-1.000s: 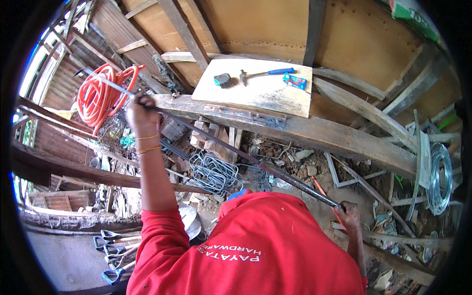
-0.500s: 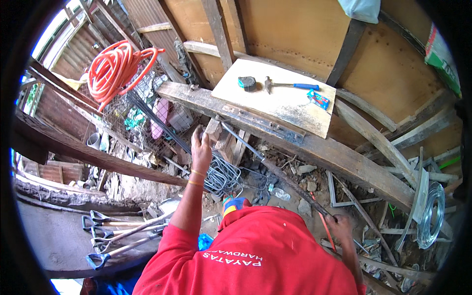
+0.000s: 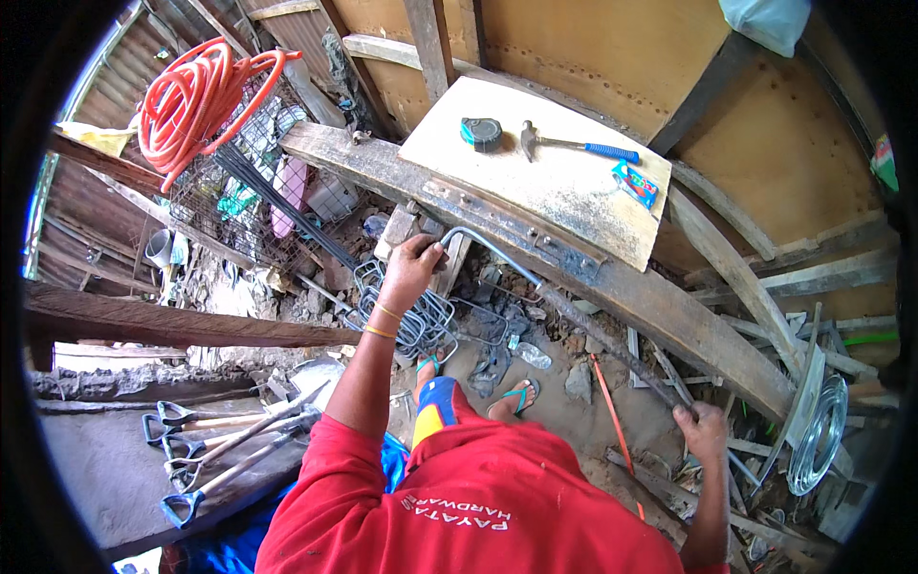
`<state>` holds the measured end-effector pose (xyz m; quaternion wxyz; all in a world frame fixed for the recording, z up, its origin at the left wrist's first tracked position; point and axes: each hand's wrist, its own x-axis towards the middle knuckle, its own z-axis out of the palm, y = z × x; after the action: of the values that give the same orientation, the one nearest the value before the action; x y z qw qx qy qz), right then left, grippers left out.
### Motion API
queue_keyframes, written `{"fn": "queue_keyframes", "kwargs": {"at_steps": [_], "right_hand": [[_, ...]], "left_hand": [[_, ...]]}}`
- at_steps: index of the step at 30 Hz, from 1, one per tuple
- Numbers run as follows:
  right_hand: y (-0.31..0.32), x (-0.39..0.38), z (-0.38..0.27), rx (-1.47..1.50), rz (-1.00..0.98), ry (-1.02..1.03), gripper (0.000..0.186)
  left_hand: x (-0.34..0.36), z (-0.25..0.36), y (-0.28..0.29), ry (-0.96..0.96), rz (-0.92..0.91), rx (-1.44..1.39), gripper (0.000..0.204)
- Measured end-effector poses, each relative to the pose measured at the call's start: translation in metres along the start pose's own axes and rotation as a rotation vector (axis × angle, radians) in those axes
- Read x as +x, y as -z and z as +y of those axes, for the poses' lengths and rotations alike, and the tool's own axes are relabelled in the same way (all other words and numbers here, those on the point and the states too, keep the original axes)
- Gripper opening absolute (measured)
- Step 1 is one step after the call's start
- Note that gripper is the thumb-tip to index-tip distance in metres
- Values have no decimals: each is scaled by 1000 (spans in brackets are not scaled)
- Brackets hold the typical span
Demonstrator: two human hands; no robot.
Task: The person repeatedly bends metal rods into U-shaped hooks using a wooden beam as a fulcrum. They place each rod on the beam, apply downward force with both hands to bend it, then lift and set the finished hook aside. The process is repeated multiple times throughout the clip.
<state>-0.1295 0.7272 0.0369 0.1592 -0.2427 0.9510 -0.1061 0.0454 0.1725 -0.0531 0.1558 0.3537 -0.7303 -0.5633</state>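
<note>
My left hand [image 3: 413, 265] is closed at the hooked end of a thin grey steel rod [image 3: 499, 251], its fingertips pinched against it. The rod runs down to the right into a thicker, rusty metal pipe [image 3: 612, 340]. My right hand [image 3: 705, 430] wraps round the lower end of that pipe, and a thin length of rod shows beyond it. Behind the hooked end lies a heavy wooden beam [image 3: 330, 158] with a metal strip and pegs [image 3: 512, 222] on top. Below my left hand, several bent steel loops [image 3: 416, 325] are heaped on the ground.
On a pale board [image 3: 449, 124] rest a tape measure [image 3: 481, 134], a claw hammer [image 3: 583, 146] and a small blue packet [image 3: 635, 184]. An orange hose coil [image 3: 191, 110] tops a wire cage at left. Shovels [image 3: 225, 469] lie lower left; a wire coil [image 3: 819, 435] stands at right.
My left hand has gone from open fingers to a closed grip at the rod's end. That end now shows a hook, clear of the brick. My right hand has moved up and right with the pipe.
</note>
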Motion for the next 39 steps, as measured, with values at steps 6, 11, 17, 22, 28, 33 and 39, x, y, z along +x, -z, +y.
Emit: {"fn": "queue_keyframes", "kwargs": {"at_steps": [6, 11, 17, 22, 28, 33, 39], "right_hand": [[45, 105, -40, -136, 52, -67, 56], [75, 142, -23, -276, 163, -7, 54], [89, 139, 69, -40, 40, -126, 51], [30, 151, 131, 78, 21, -198, 56], [-17, 160, 166, 130, -68, -203, 58], [-15, 148, 158, 56, 24, -151, 57], [-26, 149, 139, 105, 200, 77, 42]], "left_hand": [[89, -6, -4, -90, 213, 294, 31], [122, -28, -17, 100, 185, 297, 32], [128, -18, -23, 185, 108, 527, 41], [124, -12, -46, -55, 278, 743, 20], [128, -20, -56, -30, 260, 765, 20], [137, -33, -53, -74, 267, 718, 18], [140, -47, -50, -82, 274, 640, 15]]}}
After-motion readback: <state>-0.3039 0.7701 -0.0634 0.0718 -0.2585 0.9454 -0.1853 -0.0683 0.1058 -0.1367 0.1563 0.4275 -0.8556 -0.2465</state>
